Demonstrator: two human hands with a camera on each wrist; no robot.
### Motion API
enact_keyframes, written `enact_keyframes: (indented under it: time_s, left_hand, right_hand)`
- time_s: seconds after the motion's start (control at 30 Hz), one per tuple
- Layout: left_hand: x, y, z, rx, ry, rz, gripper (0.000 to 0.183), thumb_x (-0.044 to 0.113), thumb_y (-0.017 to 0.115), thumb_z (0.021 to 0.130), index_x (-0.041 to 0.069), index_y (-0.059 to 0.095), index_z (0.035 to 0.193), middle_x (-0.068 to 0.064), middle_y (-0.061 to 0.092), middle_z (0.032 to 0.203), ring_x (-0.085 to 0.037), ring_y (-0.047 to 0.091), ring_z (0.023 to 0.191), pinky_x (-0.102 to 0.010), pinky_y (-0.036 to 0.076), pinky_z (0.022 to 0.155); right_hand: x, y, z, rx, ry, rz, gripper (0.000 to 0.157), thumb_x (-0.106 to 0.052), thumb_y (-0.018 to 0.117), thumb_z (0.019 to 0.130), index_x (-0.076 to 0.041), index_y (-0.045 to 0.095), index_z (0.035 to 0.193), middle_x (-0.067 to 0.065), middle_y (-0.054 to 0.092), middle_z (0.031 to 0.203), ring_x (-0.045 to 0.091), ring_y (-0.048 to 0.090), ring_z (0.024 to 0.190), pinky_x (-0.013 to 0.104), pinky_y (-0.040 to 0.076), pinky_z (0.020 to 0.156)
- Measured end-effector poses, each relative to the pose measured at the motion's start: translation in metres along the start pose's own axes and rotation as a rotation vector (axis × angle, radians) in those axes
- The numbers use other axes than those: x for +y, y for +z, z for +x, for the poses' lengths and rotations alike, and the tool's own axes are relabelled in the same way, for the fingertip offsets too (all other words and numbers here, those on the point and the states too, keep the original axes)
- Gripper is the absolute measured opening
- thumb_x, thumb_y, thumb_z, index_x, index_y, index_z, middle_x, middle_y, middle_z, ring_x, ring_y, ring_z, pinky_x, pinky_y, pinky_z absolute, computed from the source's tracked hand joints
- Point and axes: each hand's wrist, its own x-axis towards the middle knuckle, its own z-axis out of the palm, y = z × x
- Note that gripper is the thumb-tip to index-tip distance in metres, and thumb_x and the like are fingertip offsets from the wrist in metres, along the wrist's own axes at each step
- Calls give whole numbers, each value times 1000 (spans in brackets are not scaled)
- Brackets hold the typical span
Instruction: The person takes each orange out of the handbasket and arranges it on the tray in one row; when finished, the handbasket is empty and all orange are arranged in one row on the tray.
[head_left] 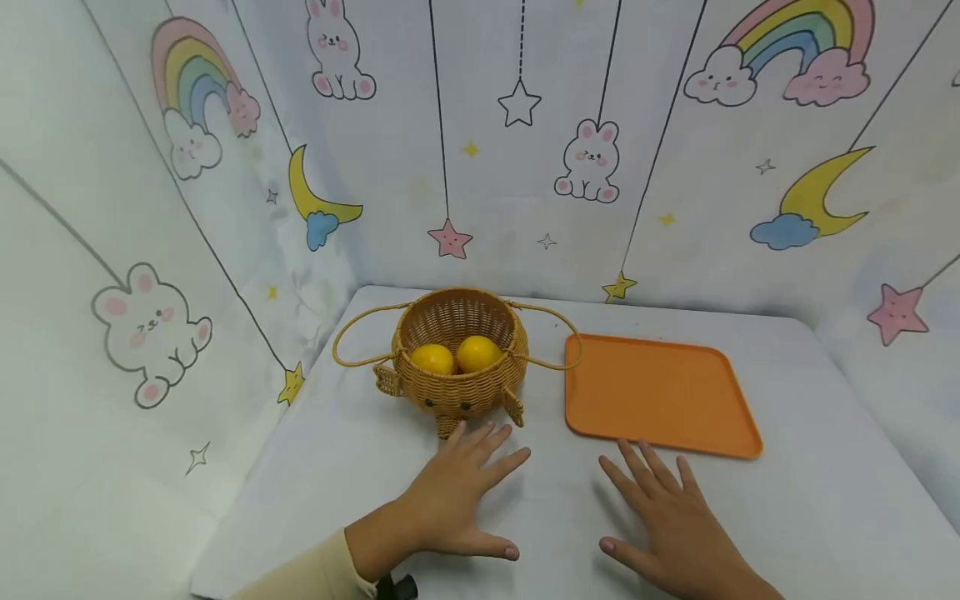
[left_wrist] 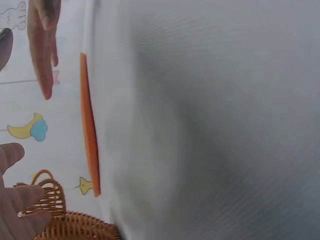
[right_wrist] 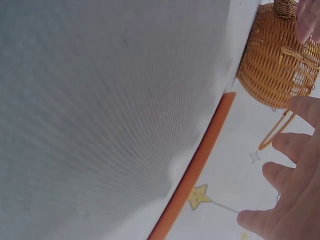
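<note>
In the head view a woven wicker basket [head_left: 461, 385] with an animal face, two side ears and two loop handles stands on the table, left of centre. Two round yellow fruits [head_left: 480, 354] lie inside it. To its right is a flat orange tray [head_left: 660, 392] with a raised rim. My left hand [head_left: 457, 492] is spread with straight fingers just in front of the basket, holding nothing. My right hand [head_left: 675, 525], fingers also spread, is at the near edge of the tray and holds nothing. The right wrist view shows the basket [right_wrist: 280, 60] beyond the right fingers [right_wrist: 295, 145].
A white cloth covers the table [head_left: 360, 500]. Behind and at both sides rise white curtain walls [head_left: 487, 183] printed with rabbits, rainbows, moons and stars. The basket's right handle [head_left: 573, 354] reaches over to the tray's left edge.
</note>
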Motion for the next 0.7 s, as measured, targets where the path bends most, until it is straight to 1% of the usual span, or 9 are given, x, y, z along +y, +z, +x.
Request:
enact_keyframes:
  time_s: [0.07, 0.17, 0.27, 0.3, 0.4, 0.5, 0.57, 0.63, 0.7]
  left_hand:
    - [-2, -7, 2, 11, 5, -25, 115, 97, 57, 78, 40, 21, 171, -6, 27, 175, -33, 26, 161, -67, 23, 124]
    - [-3, -23, 5, 33, 14, -56, 114, 95, 61, 76, 39, 27, 170, -5, 33, 173, -33, 29, 160, -66, 26, 124]
    - [-6, -43, 9, 50, 19, -71, 114, 94, 65, 75, 36, 32, 169, -5, 37, 171, -32, 30, 159, -64, 25, 124]
    - [-8, -50, 11, 58, 21, -74, 115, 93, 67, 75, 34, 35, 168, -5, 38, 171, -33, 31, 159, -64, 24, 125]
    - [-17, -73, 19, 76, 8, -62, 114, 91, 71, 74, 29, 41, 166, -6, 42, 168, -32, 34, 157, -61, 23, 126]
    - [-33, -94, 30, 87, -28, -23, 113, 89, 71, 75, 24, 46, 164, -8, 46, 165, -34, 38, 155, -60, 27, 125]
    - [-45, -108, 37, 70, -74, -14, 111, 88, 72, 76, 23, 47, 163, -7, 47, 164, -32, 39, 154, -57, 28, 125]
    - [-60, -120, 46, 37, -118, -19, 109, 86, 71, 78, 22, 48, 163, -6, 49, 163, -30, 42, 153, -56, 32, 124]
    - [-75, -133, 57, -10, -171, -39, 106, 83, 72, 79, 23, 48, 163, -4, 51, 162, -27, 44, 151, -54, 35, 122]
  right_hand:
    - [2, 0, -1, 18, -10, 0, 92, -78, 64, 92, -25, 45, 165, 9, 27, 176, 44, 26, 158, 54, -19, 123]
    - [5, 0, -1, 62, -36, -7, 92, -75, 68, 91, -25, 44, 165, 9, 26, 176, 43, 27, 158, 62, -10, 126]
    - [8, -2, 0, 88, -51, -1, 94, -72, 70, 91, -26, 40, 167, 8, 22, 177, 41, 25, 160, 64, -4, 127]
    - [9, -4, 0, 89, -51, 1, 94, -71, 71, 92, -26, 38, 168, 8, 21, 177, 41, 23, 160, 63, -4, 128]
    - [12, -11, 4, 74, -39, 6, 96, -71, 70, 92, -26, 36, 169, 7, 16, 178, 39, 20, 162, 56, -14, 126]
    - [16, -22, 9, 55, -18, 18, 96, -70, 72, 92, -25, 36, 169, 7, 16, 179, 40, 21, 161, 61, -12, 126]
    - [20, -30, 15, 54, -14, 20, 97, -69, 73, 91, -25, 36, 169, 9, 18, 178, 43, 24, 160, 68, -4, 126]
    - [24, -37, 20, 43, -7, 21, 97, -68, 73, 91, -25, 34, 169, 10, 20, 178, 44, 24, 159, 72, 2, 125]
    - [28, -44, 26, 37, -5, 18, 98, -68, 73, 92, -26, 31, 170, 11, 19, 178, 46, 24, 159, 74, 2, 123]
